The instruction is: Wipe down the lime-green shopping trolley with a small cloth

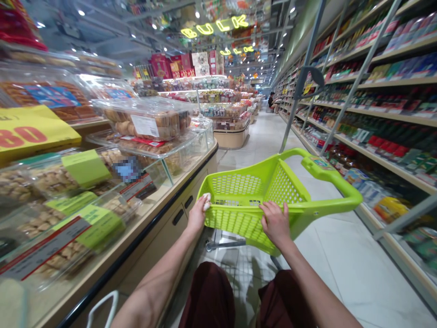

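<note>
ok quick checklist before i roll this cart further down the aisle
Left hand on the green cart: ok, fingers curled over the front rim.
Right hand on the same rim: ok.
White wad pinched in the left hand against the rim: cannot tell what it is or how firmly it's held.
Cart's left corner beside the display counter: very close, cannot tell if touching.
Person down the aisle by the shelves: far ahead, ok.
</note>
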A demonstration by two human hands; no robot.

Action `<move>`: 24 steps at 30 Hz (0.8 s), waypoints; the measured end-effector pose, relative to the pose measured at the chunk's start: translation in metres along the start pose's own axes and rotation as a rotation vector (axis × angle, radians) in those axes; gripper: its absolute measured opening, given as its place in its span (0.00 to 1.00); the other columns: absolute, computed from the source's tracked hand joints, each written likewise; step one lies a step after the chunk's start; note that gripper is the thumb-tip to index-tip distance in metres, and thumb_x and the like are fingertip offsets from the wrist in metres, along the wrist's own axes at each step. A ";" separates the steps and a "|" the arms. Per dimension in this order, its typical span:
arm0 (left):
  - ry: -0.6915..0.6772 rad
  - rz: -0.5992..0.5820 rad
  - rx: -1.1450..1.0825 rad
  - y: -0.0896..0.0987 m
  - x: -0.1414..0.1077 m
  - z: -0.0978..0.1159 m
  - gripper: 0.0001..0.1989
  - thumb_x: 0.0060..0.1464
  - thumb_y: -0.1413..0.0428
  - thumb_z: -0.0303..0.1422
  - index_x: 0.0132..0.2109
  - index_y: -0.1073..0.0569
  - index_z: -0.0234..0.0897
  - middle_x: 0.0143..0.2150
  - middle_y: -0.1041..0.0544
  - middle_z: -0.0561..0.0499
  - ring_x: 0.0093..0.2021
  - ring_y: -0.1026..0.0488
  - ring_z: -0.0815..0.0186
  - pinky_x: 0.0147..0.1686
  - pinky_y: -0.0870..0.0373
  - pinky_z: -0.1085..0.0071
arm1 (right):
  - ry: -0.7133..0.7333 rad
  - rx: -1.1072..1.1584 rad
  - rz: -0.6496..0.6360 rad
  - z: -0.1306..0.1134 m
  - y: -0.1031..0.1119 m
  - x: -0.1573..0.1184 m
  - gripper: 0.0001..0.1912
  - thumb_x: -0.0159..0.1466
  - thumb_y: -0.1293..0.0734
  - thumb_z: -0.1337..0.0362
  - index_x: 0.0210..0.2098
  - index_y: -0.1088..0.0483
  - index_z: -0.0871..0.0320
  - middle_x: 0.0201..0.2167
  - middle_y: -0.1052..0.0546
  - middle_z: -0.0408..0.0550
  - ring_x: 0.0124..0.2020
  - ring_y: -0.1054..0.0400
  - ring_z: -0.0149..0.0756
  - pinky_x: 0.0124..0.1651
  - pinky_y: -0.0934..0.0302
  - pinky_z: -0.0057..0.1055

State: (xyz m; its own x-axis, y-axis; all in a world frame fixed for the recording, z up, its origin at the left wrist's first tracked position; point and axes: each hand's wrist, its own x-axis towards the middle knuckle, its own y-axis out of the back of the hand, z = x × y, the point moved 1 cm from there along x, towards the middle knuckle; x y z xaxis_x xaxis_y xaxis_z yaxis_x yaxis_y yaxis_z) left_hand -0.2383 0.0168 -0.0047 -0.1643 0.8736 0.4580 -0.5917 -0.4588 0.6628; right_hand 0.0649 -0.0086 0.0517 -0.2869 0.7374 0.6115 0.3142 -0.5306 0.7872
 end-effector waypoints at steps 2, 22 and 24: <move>-0.092 -0.015 -0.058 -0.012 -0.005 0.018 0.27 0.45 0.54 0.16 0.53 0.33 0.38 0.56 0.34 0.48 0.56 0.37 0.64 0.56 0.40 0.64 | -0.011 0.002 -0.003 -0.001 0.000 0.000 0.17 0.57 0.41 0.70 0.44 0.32 0.56 0.46 0.27 0.48 0.51 0.39 0.40 0.60 0.67 0.50; -0.096 -0.014 -0.119 -0.016 -0.010 0.032 0.30 0.44 0.55 0.16 0.54 0.35 0.40 0.57 0.35 0.50 0.57 0.39 0.64 0.56 0.41 0.64 | -0.003 0.008 -0.023 -0.001 -0.002 0.000 0.18 0.57 0.42 0.70 0.46 0.33 0.56 0.48 0.28 0.49 0.53 0.41 0.40 0.60 0.68 0.50; -0.201 -0.072 -0.156 -0.026 -0.013 0.049 0.30 0.45 0.56 0.16 0.55 0.35 0.39 0.58 0.36 0.48 0.58 0.40 0.64 0.56 0.41 0.63 | 0.007 0.004 -0.031 0.000 0.000 0.000 0.18 0.57 0.42 0.70 0.46 0.33 0.56 0.48 0.28 0.49 0.53 0.41 0.40 0.60 0.68 0.50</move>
State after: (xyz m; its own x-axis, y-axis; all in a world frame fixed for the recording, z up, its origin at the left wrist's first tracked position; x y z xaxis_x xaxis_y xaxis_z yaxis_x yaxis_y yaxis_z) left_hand -0.1824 0.0096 0.0011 0.0332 0.8462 0.5319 -0.7133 -0.3527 0.6056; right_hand 0.0647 -0.0087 0.0513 -0.3027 0.7509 0.5870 0.3083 -0.5056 0.8058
